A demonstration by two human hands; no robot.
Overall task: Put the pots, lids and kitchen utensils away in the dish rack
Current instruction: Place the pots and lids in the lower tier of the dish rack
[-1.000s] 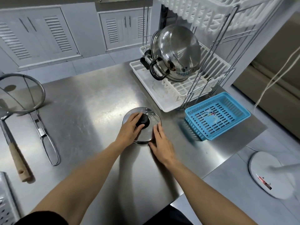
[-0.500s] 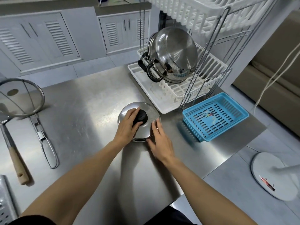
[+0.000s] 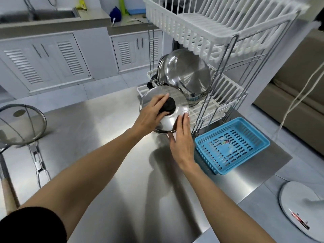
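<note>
Pot (image 3: pixel 187 78) in rack (image 3: pixel 226 90), apparently tilted

Glossy steel lid (image 3: pixel 168 120), brushed metal table (image 3: pixel 108 130), white plastic rack (image 3: pixel 210 28)

Lid (image 3: pixel 172 104): you see a round steel dome with a black knob (image 3: pixel 168 105), tilted, held up off the table, just in front of the rack's lower tier.
Pot (image 3: pixel 186 77): shiny steel, on its side in the lower tier, base facing you.
Dish rack (image 3: pixel 220 32): white, two tiers on a wire frame.
Strainer (image 3: pixel 21 123): flat on the table, far left.
Wooden-handled utensil (image 3: pixel 8 190): beside the strainer.
</note>
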